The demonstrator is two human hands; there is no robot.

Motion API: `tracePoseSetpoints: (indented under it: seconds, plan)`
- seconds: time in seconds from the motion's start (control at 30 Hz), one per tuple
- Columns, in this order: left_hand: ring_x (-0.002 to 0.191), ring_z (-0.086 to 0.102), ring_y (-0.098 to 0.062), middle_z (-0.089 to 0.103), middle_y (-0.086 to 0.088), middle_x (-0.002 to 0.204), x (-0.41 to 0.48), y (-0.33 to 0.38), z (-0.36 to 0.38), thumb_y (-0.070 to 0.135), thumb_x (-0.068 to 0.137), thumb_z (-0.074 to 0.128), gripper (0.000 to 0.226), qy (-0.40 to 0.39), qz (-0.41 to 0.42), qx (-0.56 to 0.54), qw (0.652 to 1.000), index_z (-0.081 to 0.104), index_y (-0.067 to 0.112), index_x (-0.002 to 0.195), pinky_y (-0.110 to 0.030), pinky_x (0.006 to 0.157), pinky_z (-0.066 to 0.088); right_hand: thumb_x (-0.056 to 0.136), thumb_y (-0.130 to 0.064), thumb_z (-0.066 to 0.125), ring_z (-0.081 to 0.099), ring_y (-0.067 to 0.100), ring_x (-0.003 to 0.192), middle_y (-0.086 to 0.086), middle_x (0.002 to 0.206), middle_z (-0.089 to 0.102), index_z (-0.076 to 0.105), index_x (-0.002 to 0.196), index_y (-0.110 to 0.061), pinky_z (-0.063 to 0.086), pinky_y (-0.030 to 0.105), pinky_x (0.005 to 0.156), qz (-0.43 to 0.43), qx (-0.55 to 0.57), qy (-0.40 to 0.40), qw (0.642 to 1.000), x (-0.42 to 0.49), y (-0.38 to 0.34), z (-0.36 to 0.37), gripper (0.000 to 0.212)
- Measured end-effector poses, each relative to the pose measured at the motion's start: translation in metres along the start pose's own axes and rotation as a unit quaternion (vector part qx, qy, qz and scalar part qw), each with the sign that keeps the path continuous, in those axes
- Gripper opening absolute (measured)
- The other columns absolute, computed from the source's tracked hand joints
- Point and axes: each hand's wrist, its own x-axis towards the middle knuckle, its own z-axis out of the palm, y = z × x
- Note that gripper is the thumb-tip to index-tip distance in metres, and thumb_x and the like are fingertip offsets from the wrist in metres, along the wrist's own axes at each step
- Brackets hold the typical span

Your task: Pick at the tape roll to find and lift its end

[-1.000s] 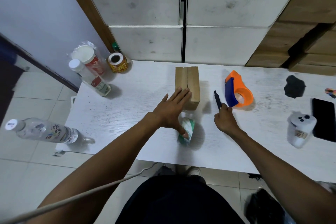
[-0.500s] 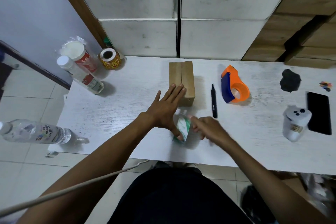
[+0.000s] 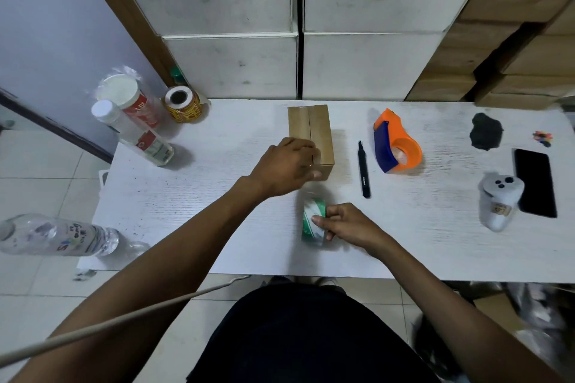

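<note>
Far left, hanging over the table's edge at about 8 o'clock from the hands: a clear water bottle on its side; at 10 o'clock, two white-capped bottles lying tilted, a yellow label roll just beside them.

Centre: a small cardboard box stands with its flap seam running away from the person; the left hand rests on its near left corner, fingers curled over the top edge and gripping it.

At 6 o'clock from the box, near but apart: a green-and-white packet, standing on edge on the table; the right hand pinches it from the right, thumb on the near face, fingers curled behind (print too blurred to read).

At 3 o'clock from the box: a black utility knife lying flat; just beyond it an orange and blue tape dispenser.

Far right: a dark lump at 2 o'clock; a white controller; a black phone face-down just beside it.
</note>
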Motion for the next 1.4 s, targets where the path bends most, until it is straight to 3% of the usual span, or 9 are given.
tracePoseSetpoints:
  seconds: [0.07, 0.2, 0.33, 0.5, 0.63, 0.73, 1.03, 1.27, 1.4]
  plan:
    - [0.118, 0.054, -0.028, 0.065, 0.001, 0.125, 0.008, -0.003, 0.000, 0.028, 0.090, 0.060, 0.025, 0.033, 0.018, 0.028, 0.999, 0.068, 0.018, 0.112, -0.042, 0.081, 0.051, 0.088, -0.036, 0.069, 0.063, 0.013, 0.063, 0.005, 0.065, 0.069, 0.073, 0.089, -0.009, 0.045, 0.030, 0.074, -0.002, -0.001, -0.001, 1.000, -0.001, 0.000, 0.000, 0.028]
    - [0.095, 0.063, -0.028, 0.070, -0.004, 0.098, 0.018, -0.004, 0.005, 0.016, 0.081, 0.067, 0.016, 0.076, 0.032, 0.033, 0.996, 0.071, 0.013, 0.096, -0.032, 0.065, 0.050, 0.088, -0.037, 0.068, 0.064, 0.010, 0.062, 0.004, 0.069, 0.071, 0.074, 0.090, -0.016, 0.045, 0.031, 0.075, -0.001, -0.002, -0.004, 1.000, -0.005, 0.000, 0.001, 0.022]
    - [0.089, 0.062, -0.029, 0.066, -0.006, 0.097, 0.017, -0.004, 0.013, 0.017, 0.078, 0.070, 0.018, 0.095, 0.040, 0.038, 0.994, 0.069, 0.010, 0.095, -0.031, 0.059, 0.046, 0.086, -0.041, 0.068, 0.066, 0.010, 0.066, 0.014, 0.087, 0.077, 0.074, 0.096, -0.016, 0.049, 0.038, 0.081, 0.005, -0.011, -0.006, 1.000, -0.003, 0.005, 0.002, 0.027]
    - [0.085, 0.061, -0.029, 0.063, -0.008, 0.093, 0.016, -0.009, 0.016, 0.020, 0.079, 0.069, 0.018, 0.104, 0.053, 0.061, 0.991, 0.066, 0.008, 0.092, -0.028, 0.058, 0.038, 0.087, -0.041, 0.066, 0.067, 0.009, 0.066, 0.013, 0.091, 0.077, 0.074, 0.101, -0.018, 0.052, 0.048, 0.091, -0.007, -0.026, -0.006, 1.000, -0.003, 0.005, 0.003, 0.029]
    - [0.082, 0.060, -0.030, 0.063, -0.008, 0.091, 0.017, -0.008, 0.018, 0.018, 0.078, 0.068, 0.016, 0.103, 0.044, 0.064, 0.992, 0.066, 0.008, 0.091, -0.034, 0.056, 0.048, 0.083, -0.046, 0.066, 0.067, 0.009, 0.066, 0.010, 0.083, 0.077, 0.075, 0.095, -0.021, 0.050, 0.045, 0.076, -0.012, -0.038, 0.005, 0.999, -0.004, 0.004, 0.003, 0.029]
    - [0.080, 0.060, -0.031, 0.063, -0.008, 0.090, 0.017, -0.008, 0.020, 0.015, 0.077, 0.066, 0.015, 0.104, 0.037, 0.066, 0.992, 0.066, 0.008, 0.090, -0.036, 0.055, 0.048, 0.083, -0.047, 0.066, 0.067, 0.009, 0.065, 0.009, 0.081, 0.077, 0.075, 0.092, -0.022, 0.047, 0.040, 0.073, -0.014, -0.039, 0.006, 0.999, -0.005, 0.003, 0.004, 0.028]
    - [0.082, 0.062, -0.030, 0.066, -0.008, 0.094, 0.014, -0.009, 0.024, 0.028, 0.076, 0.078, 0.029, 0.121, 0.047, 0.092, 0.987, 0.066, 0.010, 0.095, -0.035, 0.063, 0.049, 0.087, -0.042, 0.066, 0.067, 0.010, 0.067, 0.009, 0.087, 0.078, 0.075, 0.097, -0.021, 0.053, 0.049, 0.085, -0.023, -0.024, 0.002, 0.999, -0.006, 0.003, 0.004, 0.025]
    - [0.094, 0.063, -0.031, 0.066, -0.008, 0.101, 0.011, -0.012, 0.029, 0.032, 0.079, 0.078, 0.033, 0.122, 0.044, 0.108, 0.986, 0.065, 0.010, 0.099, -0.037, 0.073, 0.050, 0.092, -0.032, 0.064, 0.063, 0.009, 0.063, -0.002, 0.085, 0.075, 0.072, 0.108, -0.017, 0.050, 0.027, 0.078, -0.037, -0.001, 0.001, 0.999, -0.007, -0.001, 0.007, 0.024]
    - [0.104, 0.062, -0.032, 0.066, -0.009, 0.105, 0.012, -0.015, 0.032, 0.033, 0.080, 0.077, 0.034, 0.117, 0.043, 0.114, 0.986, 0.065, 0.010, 0.101, -0.040, 0.082, 0.049, 0.091, -0.032, 0.065, 0.063, 0.009, 0.064, 0.001, 0.090, 0.076, 0.072, 0.108, -0.016, 0.053, 0.030, 0.079, -0.044, 0.002, 0.002, 0.999, -0.004, 0.003, 0.007, 0.025]
